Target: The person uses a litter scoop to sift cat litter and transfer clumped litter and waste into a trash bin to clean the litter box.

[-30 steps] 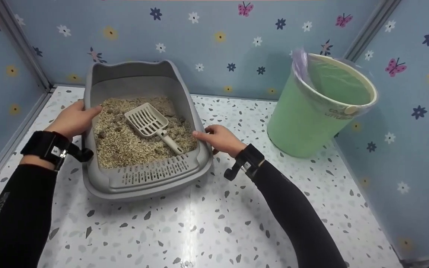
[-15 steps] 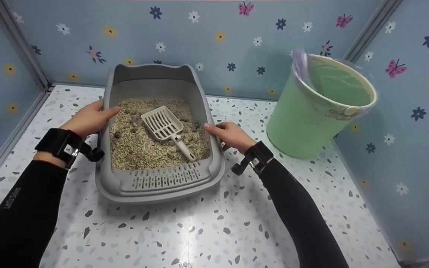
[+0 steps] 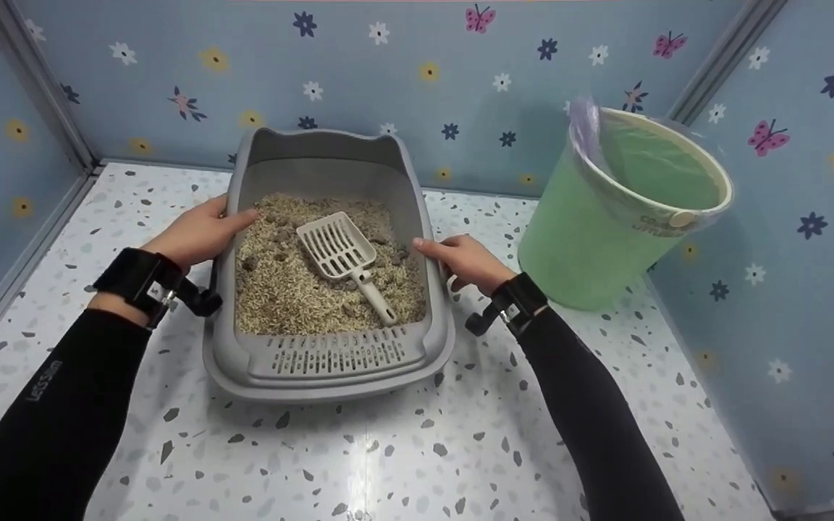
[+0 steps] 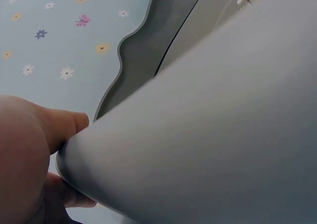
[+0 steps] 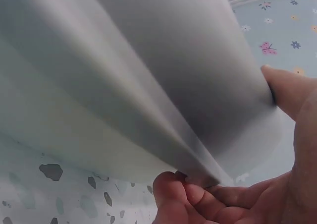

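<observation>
A grey litter box (image 3: 330,365) full of beige litter (image 3: 294,289) sits on the speckled floor. A cream slotted scoop (image 3: 341,253) lies in the litter, handle toward me. My left hand (image 3: 200,235) grips the box's left rim, thumb over the edge. My right hand (image 3: 464,260) grips the right rim. In the left wrist view the left hand (image 4: 29,159) clasps the grey litter box (image 4: 208,144) wall. In the right wrist view the right hand's fingers (image 5: 198,199) curl under the litter box (image 5: 148,85) rim, thumb on top.
A green bucket (image 3: 591,239) with a clear liner stands tilted at the right, near the corner. Blue flowered walls (image 3: 417,79) close in the back and both sides. Speckled white floor (image 3: 402,449) stretches in front of the box.
Both hands have slid the litter box to the right and turned it straighter. The scoop rode along inside. The bucket has stayed put.
</observation>
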A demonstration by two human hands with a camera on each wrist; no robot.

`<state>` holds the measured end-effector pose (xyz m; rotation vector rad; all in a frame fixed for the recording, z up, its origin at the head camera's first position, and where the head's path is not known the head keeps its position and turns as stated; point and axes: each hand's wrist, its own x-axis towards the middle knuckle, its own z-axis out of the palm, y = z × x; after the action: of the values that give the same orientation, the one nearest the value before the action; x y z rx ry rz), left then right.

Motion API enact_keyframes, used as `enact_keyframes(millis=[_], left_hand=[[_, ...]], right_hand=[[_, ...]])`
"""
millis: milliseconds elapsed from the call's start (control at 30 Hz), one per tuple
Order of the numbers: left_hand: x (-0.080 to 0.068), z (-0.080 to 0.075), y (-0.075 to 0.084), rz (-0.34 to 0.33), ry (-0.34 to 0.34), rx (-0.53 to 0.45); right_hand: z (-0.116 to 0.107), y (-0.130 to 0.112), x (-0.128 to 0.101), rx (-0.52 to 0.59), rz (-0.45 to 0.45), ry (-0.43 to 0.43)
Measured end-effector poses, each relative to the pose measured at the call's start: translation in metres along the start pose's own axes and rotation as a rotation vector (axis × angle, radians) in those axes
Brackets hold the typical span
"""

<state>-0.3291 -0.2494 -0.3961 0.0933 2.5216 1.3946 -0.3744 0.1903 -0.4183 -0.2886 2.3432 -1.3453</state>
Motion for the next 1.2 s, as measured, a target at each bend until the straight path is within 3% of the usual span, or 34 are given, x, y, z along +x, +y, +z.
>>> enact_keyframes(millis=[600,967,1067,1200], left_hand=[[-0.005,0.019,0.010,0.085,-0.046,0.029],[-0.006,0.031,0.010,0.130,-0.079,-0.018],[-0.008,0.028,0.004,0.132,-0.098,-0.062],[-0.015,0.022,-0.010,0.121,-0.138,-0.146]], right_hand=[[-0.008,0.015,-0.033,-0.018,0.003,-0.017],[-0.020,0.020,-0.049,-0.054,0.004,-0.049],[-0.022,0.016,-0.051,-0.134,0.015,-0.033],[-0.024,-0.001,-0.062,-0.393,-0.009,0.007]])
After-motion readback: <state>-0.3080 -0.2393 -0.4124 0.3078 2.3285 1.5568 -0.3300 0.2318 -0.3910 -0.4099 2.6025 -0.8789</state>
